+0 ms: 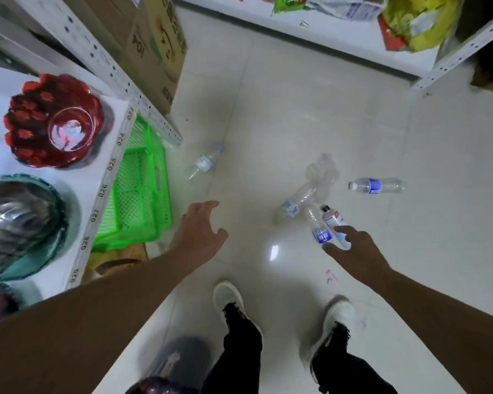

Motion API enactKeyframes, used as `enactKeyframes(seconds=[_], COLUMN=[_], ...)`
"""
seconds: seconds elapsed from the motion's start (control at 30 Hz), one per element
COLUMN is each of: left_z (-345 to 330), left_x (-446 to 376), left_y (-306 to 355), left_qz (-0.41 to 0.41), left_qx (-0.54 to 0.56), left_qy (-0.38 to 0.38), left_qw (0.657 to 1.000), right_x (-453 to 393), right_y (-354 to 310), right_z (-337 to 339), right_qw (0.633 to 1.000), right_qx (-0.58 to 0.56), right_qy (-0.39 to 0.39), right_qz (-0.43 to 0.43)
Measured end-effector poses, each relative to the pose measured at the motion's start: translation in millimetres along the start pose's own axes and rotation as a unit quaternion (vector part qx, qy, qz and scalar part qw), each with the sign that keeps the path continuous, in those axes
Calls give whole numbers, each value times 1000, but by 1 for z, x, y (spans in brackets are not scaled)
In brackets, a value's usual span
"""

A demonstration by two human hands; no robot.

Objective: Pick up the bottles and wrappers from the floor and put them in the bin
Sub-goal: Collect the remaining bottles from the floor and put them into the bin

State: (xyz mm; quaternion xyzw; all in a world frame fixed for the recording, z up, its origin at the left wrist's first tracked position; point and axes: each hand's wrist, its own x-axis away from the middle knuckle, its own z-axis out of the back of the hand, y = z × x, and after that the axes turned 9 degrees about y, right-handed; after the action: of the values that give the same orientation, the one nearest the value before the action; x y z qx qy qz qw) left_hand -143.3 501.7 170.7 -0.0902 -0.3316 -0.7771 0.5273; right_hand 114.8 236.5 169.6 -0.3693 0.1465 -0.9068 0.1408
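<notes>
Several plastic bottles lie on the pale tiled floor. A clear bottle (203, 163) rests near the green crates. A blue-labelled bottle (377, 185) lies alone to the right. A cluster in the middle holds a crumpled clear bottle (322, 173), a clear bottle (296, 201), a blue-labelled one (318, 227) and a white bottle with a black cap (335, 223). My right hand (353, 248) hovers open just over the white bottle's near end. My left hand (199, 231) hangs open above bare floor. A small pink wrapper (330, 277) lies near my right foot.
A white shelf (108, 172) with red and teal bowls stands at the left, green crates (140, 194) under it, a cardboard box (154, 52) behind. Another shelf with snack bags (410, 21) runs along the back. A dark blurred bin-like object (177, 362) is by my left leg.
</notes>
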Motion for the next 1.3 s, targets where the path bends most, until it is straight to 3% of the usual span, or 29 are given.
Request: enactKeyframes(seconds=[0.23, 0.53, 0.73, 0.87, 1.0, 1.13, 1.3], left_z=[10, 0, -70, -131, -183, -200, -159], left_x=[-30, -90, -194, -298, -382, -381, -312], left_y=[-3, 13, -24, -72, -139, -156, -117], left_qz=[13, 89, 67, 43, 48, 77, 70], left_qx=[-29, -51, -113, -141, -103, -109, -81], left_qy=[-6, 5, 19, 51, 30, 59, 103], left_qw=[999, 995, 991, 988, 993, 989, 989], right_x=[-14, -124, -241, -332, -398, -404, -331], right_y=[-27, -20, 5, 24, 51, 51, 29], right_z=[-12, 6, -33, -94, -164, -178, -117], right_qw=[999, 997, 1000, 998, 993, 983, 977], right_qx=[-49, -67, -7, 22, 31, 67, 16], right_qy=[3, -4, 15, 50, 91, 168, 212], right_qz=[-23, -40, -21, -31, -66, -42, 4])
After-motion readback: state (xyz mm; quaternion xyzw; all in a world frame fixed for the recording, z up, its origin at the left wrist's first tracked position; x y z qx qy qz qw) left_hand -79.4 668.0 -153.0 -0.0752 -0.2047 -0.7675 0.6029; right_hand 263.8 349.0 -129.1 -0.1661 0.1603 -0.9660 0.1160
